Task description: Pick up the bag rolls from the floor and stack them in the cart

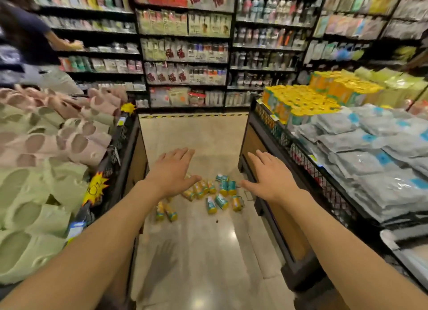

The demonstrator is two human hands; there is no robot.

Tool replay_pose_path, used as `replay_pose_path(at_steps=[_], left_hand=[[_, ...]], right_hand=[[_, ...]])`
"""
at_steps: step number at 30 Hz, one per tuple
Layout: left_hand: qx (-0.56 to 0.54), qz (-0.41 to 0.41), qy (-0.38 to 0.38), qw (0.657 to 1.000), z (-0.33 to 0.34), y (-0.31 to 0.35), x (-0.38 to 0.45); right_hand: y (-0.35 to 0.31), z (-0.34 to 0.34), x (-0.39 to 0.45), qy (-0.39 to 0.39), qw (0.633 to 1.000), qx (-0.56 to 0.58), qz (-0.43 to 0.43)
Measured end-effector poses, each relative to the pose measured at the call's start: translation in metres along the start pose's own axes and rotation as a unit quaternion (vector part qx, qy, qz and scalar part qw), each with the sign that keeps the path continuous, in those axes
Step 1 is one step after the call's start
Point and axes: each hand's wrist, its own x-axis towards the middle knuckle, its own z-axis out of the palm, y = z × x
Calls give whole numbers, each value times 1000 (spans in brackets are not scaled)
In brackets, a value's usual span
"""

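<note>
I stand in a shop aisle, and the floor (208, 252) runs forward between two display bins. The bin on my right (261, 147) carries yellow bag rolls (301, 101) stacked in rows behind grey packets (361, 161); I judge this is the cart where the fallen ones belong. The left bin (129, 161) holds pink and green slippers (46, 194). The bag rolls (208, 194) lie scattered on the floor ahead, some touching, two (165, 211) a little apart to the left. My left hand (172, 171) and right hand (269, 177) hang above them, palms down, fingers straight and spread, holding nothing, because I am only reaching. None is picked up yet.
</note>
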Motion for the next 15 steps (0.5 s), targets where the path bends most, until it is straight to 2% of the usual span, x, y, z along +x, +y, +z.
replay_pose_path(at_steps=[6,15], left_hand=[[-6,-35,7,999,-1,-14,89],[11,-121,-11,993,13,-102,189]], right_hand=[[17,7,119,11,999,15,-51],[18,19,289,9,993,34,-116]])
